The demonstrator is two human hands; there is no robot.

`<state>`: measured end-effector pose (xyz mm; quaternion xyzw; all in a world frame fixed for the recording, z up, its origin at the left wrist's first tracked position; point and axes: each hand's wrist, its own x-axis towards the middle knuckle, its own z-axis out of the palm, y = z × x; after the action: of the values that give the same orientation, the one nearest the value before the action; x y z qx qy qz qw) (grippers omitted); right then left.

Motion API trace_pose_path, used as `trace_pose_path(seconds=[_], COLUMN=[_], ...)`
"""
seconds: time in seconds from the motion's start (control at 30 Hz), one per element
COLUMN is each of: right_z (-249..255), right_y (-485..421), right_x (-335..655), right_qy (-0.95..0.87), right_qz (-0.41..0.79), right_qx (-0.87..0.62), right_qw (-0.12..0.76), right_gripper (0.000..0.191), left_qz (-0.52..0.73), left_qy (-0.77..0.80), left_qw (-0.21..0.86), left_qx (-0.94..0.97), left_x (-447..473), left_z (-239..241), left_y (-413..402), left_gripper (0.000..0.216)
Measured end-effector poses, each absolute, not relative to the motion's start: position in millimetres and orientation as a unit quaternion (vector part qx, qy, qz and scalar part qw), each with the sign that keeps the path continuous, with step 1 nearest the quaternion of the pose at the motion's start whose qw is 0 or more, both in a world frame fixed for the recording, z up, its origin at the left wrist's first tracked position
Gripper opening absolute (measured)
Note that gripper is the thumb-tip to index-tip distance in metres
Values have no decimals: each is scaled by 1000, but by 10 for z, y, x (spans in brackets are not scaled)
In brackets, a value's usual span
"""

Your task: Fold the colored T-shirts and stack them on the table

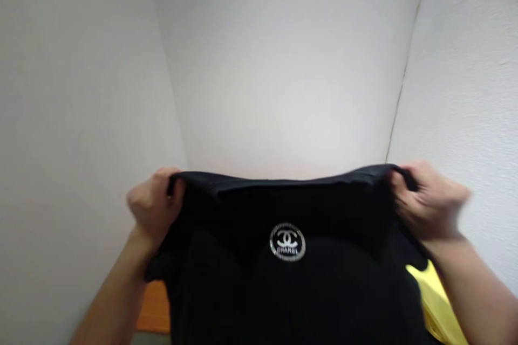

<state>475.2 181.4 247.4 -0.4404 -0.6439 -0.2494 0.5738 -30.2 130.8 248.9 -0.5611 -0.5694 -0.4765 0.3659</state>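
Observation:
I hold a black garment [291,291] up in front of me, stretched between both hands. A round silver logo [287,242] sits near its top middle. My left hand [152,206] is closed on the garment's upper left corner. My right hand [429,202], a little blurred, is closed on the upper right corner. The top edge runs nearly level between them and the cloth hangs down out of the picture.
White walls [283,64] meet in a corner straight ahead. A yellow cloth [435,302] shows at the lower right behind the garment. An orange-brown wooden surface [156,307] shows at the lower left.

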Motion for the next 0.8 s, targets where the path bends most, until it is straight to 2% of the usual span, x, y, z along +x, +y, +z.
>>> trace_pose_path(seconds=[0.07,0.13,0.2,0.27,0.37,0.5,0.63,0.8], right_z=[2533,2403,2080,1628,888,145,-143,-234], right_y=[2394,2902,3229,3350,3305,3269,3446,3803], right_x=[4512,4260,4045,3887,3757,3749,3833,3859], right_qy=[-674,-691,-713,-730,-766,-796,-791,-775], right_qz=[-285,-260,-214,-174,-110,-38,-4,10], right_qx=[-494,-577,-621,-633,-619,-600,-610,-630], right_qw=[469,350,244,190,135,74,48,43], right_gripper=[46,40,37,37,35,49,61,67], left_qz=[-363,-287,-245,-205,-140,-75,-48,-41], left_qy=[-620,-648,-655,-658,-671,-705,-715,-718], left_qw=[344,285,243,200,117,22,-24,-27], left_qx=[-605,-645,-673,-696,-719,-705,-697,-695], left_x=[-177,-31,119,255,387,377,261,177], left_z=[2544,2448,2158,1706,911,130,-108,-141], left_y=[1899,2410,2744,2884,2892,2939,3146,3490], left_gripper=[44,44,40,36,39,59,72,72])
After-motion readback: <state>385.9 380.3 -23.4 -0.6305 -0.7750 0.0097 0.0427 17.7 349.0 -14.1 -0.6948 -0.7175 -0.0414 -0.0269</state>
